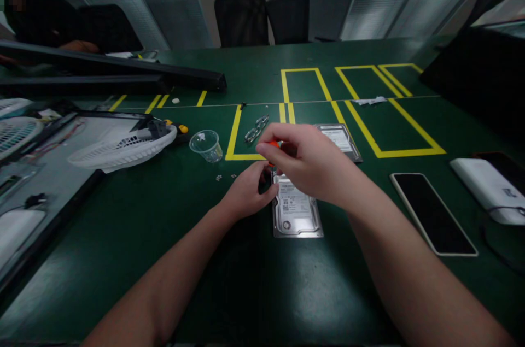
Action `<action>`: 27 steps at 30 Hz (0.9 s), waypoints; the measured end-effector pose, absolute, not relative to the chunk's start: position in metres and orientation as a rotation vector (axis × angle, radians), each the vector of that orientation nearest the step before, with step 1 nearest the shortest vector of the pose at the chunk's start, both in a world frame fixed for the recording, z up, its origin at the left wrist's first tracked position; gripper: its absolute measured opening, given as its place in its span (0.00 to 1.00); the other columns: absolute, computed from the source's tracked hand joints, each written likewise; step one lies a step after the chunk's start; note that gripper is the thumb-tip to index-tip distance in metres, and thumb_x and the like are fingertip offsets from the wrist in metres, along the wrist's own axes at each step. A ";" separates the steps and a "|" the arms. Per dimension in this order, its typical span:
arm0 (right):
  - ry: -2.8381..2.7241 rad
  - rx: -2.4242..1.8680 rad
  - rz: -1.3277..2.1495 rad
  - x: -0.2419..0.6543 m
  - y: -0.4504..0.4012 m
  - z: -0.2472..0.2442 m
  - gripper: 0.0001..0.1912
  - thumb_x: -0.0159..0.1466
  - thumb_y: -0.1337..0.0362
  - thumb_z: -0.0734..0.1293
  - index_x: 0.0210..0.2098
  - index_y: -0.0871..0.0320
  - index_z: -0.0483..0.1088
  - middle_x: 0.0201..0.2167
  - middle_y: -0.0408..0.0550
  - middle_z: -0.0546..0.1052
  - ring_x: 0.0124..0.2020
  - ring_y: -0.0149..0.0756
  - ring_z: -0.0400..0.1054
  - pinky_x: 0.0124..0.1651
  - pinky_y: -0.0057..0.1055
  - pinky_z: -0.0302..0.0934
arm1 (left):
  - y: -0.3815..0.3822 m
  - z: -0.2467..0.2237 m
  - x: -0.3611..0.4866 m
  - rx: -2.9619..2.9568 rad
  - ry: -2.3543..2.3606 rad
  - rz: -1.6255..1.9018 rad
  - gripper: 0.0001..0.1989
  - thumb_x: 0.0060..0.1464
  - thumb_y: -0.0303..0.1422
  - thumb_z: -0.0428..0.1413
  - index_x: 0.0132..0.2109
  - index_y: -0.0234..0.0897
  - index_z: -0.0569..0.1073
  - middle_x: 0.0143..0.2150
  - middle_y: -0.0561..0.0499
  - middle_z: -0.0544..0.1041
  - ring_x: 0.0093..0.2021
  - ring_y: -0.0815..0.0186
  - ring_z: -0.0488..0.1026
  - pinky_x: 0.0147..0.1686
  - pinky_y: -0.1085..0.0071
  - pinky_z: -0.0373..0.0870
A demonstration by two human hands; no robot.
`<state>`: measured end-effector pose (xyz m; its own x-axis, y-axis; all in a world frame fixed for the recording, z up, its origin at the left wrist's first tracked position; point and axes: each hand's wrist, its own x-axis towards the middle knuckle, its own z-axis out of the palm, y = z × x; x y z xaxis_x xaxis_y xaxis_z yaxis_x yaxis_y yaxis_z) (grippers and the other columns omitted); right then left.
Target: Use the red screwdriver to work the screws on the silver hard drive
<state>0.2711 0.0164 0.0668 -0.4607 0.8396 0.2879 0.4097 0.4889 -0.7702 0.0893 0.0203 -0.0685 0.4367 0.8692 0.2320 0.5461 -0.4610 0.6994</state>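
Observation:
A silver hard drive with a white label (296, 207) lies on the green table in front of me. My right hand (293, 153) is above its far end, fingers closed round a red-orange tool handle (274, 151), whose lower part is mostly hidden. At the drive's far left corner, my left hand (252, 188) touches the edge with its thumb, its fingers bent; anything between them is too hidden to make out. A second hard drive (340, 139) lies behind my right wrist. Small screws (219, 177) lie left of my left hand.
A clear plastic cup (206, 145) and glasses (257, 128) lie beyond my hands. A phone (433, 213) and a white power bank (490, 188) are at right. At left are a white racket-shaped frame (123, 150) and long black bars (123, 65); a person sits behind them.

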 end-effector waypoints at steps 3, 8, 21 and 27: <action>-2.034 -1.056 0.864 0.270 0.017 0.068 0.12 0.75 0.60 0.62 0.37 0.58 0.73 0.35 0.45 0.76 0.37 0.34 0.69 0.40 0.33 0.56 | 0.020 -0.068 0.090 2.148 1.184 0.809 0.13 0.60 0.35 0.60 0.51 0.37 0.71 0.49 0.43 0.79 0.44 0.57 0.76 0.44 0.60 0.74; -1.985 -1.108 0.813 0.270 0.017 0.066 0.12 0.75 0.62 0.61 0.40 0.58 0.74 0.39 0.48 0.78 0.40 0.35 0.70 0.40 0.33 0.57 | 0.017 -0.063 0.091 2.142 1.218 0.783 0.13 0.60 0.33 0.61 0.50 0.37 0.71 0.46 0.46 0.78 0.41 0.61 0.74 0.42 0.63 0.72; -2.055 -1.051 0.841 0.272 0.015 0.069 0.11 0.73 0.60 0.64 0.36 0.57 0.73 0.35 0.45 0.77 0.38 0.35 0.69 0.40 0.34 0.56 | 0.019 -0.064 0.090 2.152 1.204 0.774 0.13 0.61 0.35 0.60 0.51 0.37 0.71 0.48 0.43 0.79 0.45 0.56 0.77 0.44 0.59 0.75; -2.001 -1.075 0.877 0.270 0.017 0.067 0.14 0.76 0.60 0.60 0.44 0.58 0.75 0.40 0.49 0.79 0.42 0.38 0.72 0.42 0.33 0.58 | 0.018 -0.066 0.091 2.147 1.218 0.800 0.12 0.60 0.34 0.61 0.48 0.38 0.70 0.45 0.46 0.77 0.42 0.59 0.74 0.42 0.61 0.73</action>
